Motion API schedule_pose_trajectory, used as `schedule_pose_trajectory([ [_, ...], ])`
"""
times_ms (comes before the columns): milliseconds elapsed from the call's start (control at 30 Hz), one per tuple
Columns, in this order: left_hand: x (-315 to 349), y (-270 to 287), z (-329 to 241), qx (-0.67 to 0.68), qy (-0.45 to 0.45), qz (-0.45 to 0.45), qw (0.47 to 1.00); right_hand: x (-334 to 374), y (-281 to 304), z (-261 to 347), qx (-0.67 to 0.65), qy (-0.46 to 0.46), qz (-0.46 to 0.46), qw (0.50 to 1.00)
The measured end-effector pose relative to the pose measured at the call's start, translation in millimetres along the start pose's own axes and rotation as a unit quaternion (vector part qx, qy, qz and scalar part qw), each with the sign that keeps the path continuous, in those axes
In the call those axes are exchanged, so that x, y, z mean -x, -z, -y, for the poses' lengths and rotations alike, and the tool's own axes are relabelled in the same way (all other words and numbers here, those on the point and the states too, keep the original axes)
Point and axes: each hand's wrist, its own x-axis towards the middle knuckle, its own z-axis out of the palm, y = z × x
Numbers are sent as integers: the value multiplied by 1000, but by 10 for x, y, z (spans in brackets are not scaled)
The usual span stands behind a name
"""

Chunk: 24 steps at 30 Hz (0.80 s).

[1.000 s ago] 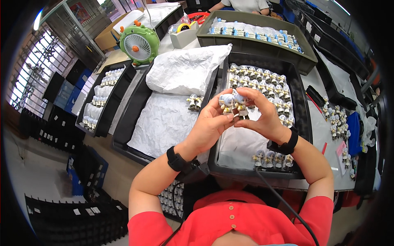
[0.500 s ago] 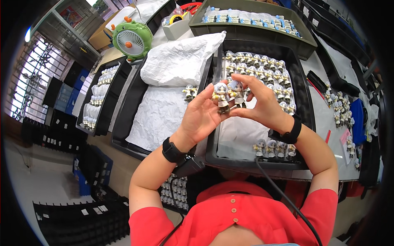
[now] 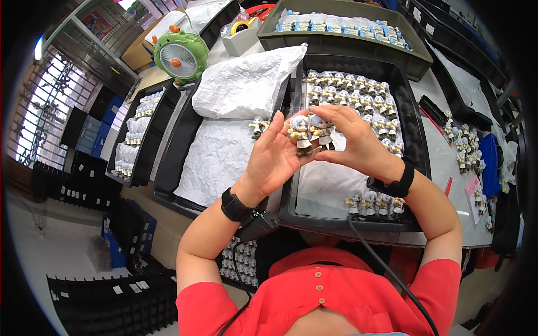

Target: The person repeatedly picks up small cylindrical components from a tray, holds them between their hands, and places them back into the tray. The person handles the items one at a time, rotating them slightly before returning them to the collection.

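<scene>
The left hand cradles one figurine, the right hand pinches another figurine; white paper lies toward nine o'clock.

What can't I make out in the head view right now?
Backs of the two held figures: head view, turned away from the camera.
Left hand: head view, fingers partly behind those figures.
Tray under the hands: head view, some contents covered by the right hand.
Underside of the white paper: head view, hidden by the paper itself.
Blue figures: head view, too small for detail.
</scene>
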Motion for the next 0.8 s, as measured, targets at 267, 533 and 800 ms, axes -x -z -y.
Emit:
schedule_pose_trajectory([
  [267, -14, 39, 10, 10, 7, 16, 1000, -2, 10, 18, 3, 9, 19, 1000],
  [533, -10, 16, 12, -11, -6, 1, 1000, -1, 22, 8, -20, 1, 30, 999],
  [800, 46, -68, -55, -6, -52, -13, 999, -77, 220, 128, -179, -97, -11, 979],
])
